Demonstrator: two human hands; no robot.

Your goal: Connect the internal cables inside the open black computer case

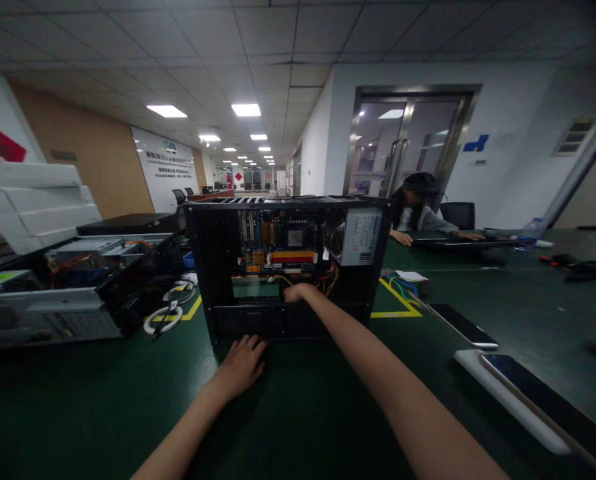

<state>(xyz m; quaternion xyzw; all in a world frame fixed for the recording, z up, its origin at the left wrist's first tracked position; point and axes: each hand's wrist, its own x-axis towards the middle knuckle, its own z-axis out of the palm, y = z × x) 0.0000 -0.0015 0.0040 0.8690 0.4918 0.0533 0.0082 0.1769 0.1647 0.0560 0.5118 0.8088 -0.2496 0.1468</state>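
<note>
A black computer case (205, 267) stands in front of me with its side off. Inside it I see a motherboard (294, 237) with red and yellow memory slots, a silver power supply (362, 237) at upper right, and a bundle of coloured cables (330, 279). My right hand (297, 292) reaches into the lower middle of the case, fingers curled against a small black part; the fingertips are hidden, so what they hold cannot be made out. Flat on the table, my left hand (244, 360) has its fingers spread at the case's lower front edge.
On the left lies another opened computer case (73, 313), near white coiled cables (164, 320) and white boxes (33, 207). Phones (463, 325) and a white slab (511, 400) lie at right. Across the green table (288, 413), a person (423, 213) sits by a dark flat device (458, 245).
</note>
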